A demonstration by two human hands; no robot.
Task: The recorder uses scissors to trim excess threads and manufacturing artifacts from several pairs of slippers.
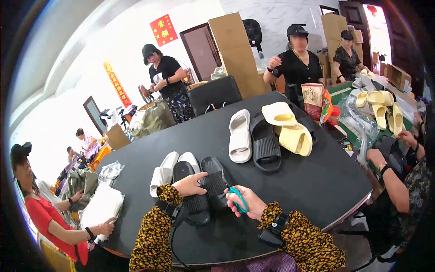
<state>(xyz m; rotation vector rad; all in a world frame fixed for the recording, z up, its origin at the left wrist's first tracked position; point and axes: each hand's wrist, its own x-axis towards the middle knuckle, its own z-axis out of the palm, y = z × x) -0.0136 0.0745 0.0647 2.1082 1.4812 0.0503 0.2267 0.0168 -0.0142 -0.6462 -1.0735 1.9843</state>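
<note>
Right hand [250, 203] is curled firmly round the teal-handled scissors [244, 203], dark blades toward the strap of the farther black slipper [211, 164]; can't tell if they touch it or how wide the blades are. Left hand [190, 185] is half spread, thumb and forefinger at that strap's inner edge, likely to steady it; can't tell if it's actually pinched. My left palm sits above the nearer black slipper [196, 214], probably just because it lies alongside. Both black ones are flat on the dark table [312, 190] right in front of me, so I guess neither arm has to stretch. White pair [162, 176] is just beyond, at left. Other white slipper [240, 140], black slipper [266, 147] and yellow pair [297, 139] sit farther back to the right, apart from my hands, which I'd say leaves elbow room.
</note>
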